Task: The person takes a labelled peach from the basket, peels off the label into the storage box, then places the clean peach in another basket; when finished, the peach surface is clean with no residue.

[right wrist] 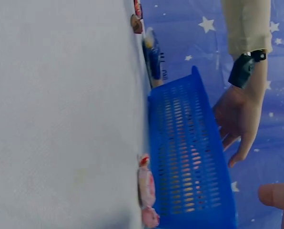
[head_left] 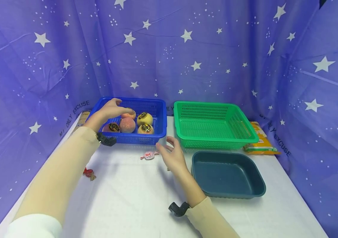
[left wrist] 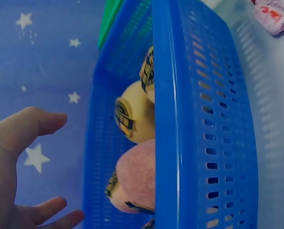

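My left hand [head_left: 110,109] hovers over the left part of a blue basket [head_left: 152,140], fingers apart and nothing held. Several round, peach-like fruits lie in that basket: a pink one [head_left: 127,125], an orange one [head_left: 129,114] by my thumb, and yellow ones [head_left: 144,118] with black labels. In the left wrist view the thumb and fingers [left wrist: 54,212] are spread beside the far rim. My right hand [head_left: 173,155] is raised over the table in front of the gap between the baskets, fingers loosely bent, holding nothing. A pink wrapped candy [head_left: 149,155] lies left of it.
A green basket [head_left: 210,143] stands right of the blue one. In front of it sits a dark teal tray [head_left: 228,195]. An orange packet [head_left: 261,142] lies at the right edge, a red wrapped candy [head_left: 88,173] at the left. Starry purple curtains [head_left: 169,49] surround the white table [head_left: 127,198].
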